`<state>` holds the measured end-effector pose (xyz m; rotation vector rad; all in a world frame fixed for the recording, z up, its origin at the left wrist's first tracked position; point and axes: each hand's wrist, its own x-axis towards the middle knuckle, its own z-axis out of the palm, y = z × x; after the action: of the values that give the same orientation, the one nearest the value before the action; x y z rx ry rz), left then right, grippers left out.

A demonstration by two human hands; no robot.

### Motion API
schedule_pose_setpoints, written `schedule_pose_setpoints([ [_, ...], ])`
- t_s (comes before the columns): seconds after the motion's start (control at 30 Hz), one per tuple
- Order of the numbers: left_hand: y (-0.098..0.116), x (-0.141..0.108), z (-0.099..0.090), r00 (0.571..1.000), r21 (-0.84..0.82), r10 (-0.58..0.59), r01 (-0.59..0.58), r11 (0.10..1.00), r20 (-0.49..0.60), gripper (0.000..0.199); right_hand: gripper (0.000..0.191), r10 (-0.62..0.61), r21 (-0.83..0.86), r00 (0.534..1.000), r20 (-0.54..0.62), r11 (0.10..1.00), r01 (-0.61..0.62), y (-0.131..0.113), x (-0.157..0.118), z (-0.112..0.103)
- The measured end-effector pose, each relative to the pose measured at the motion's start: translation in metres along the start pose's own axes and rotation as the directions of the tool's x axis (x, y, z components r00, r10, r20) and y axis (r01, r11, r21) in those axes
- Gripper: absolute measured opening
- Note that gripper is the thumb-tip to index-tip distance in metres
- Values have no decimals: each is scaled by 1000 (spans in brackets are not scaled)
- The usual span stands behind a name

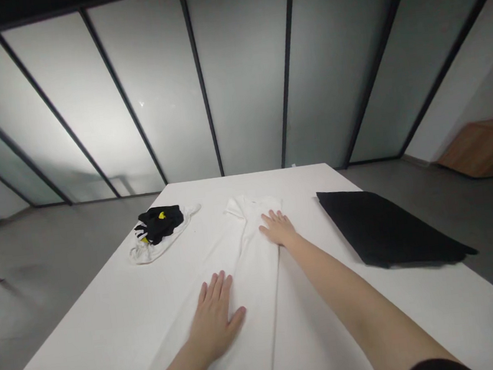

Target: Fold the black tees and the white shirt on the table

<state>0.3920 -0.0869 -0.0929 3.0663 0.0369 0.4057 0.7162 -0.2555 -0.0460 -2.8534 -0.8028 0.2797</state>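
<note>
A long white garment (pixel 251 279) lies stretched out on the white table, its short sleeve and neckline at the far end. Part of it looks folded over lengthwise. Flat on its near left part rests my left hand (pixel 215 322), fingers stretched and thumb apart. Farther off, my right hand (pixel 277 226) lies spread on the garment's upper part, close below the neckline. Neither hand grips anything. White cloth on a white table makes the garment's left edge hard to make out.
On the table's left side sits a bundle of black cloth (pixel 166 222) with yellow and white bits, on a white cloth (pixel 145 255). A black flat sheet (pixel 389 228) lies at the right, reaching over the table edge. Frosted glass panels (pixel 243 78) stand behind the white table (pixel 91 345).
</note>
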Motion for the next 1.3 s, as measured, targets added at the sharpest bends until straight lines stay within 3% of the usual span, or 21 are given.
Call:
schedule_pose_setpoints([
  [0.2, -2, -1, -5, 1000, -54, 22, -23, 998, -16, 64, 60, 109, 29, 987, -118, 994, -106, 16, 18, -8],
  [0.37, -2, 1, -6, 999, -64, 3, -5, 998, -32, 63, 56, 294, 101, 916, -272, 956, -277, 20, 12, -11],
  [0.47, -2, 1, -3, 1000, -50, 7, -8, 999, -22, 64, 51, 306, 135, 907, -290, 951, -278, 20, 3, -12],
  [0.6, -3, 0, 0, 999, -42, 19, -20, 999, -28, 65, 53, 260, 155, 931, -256, 962, -226, 18, -14, -13],
  [0.87, -4, 0, 0, 998, -37, 36, -38, 999, -45, 62, 73, 170, 160, 984, -49, 974, -161, 9, -34, -11],
  [1.13, -17, -1, -10, 995, -61, 100, -100, 993, -4, 61, 52, 72, 162, 997, 28, 984, -75, 13, -41, -9],
  [1.3, -24, -4, -19, 986, -81, 164, -161, 984, 24, 61, 46, 66, 136, 997, 33, 988, -70, 22, -72, -13],
])
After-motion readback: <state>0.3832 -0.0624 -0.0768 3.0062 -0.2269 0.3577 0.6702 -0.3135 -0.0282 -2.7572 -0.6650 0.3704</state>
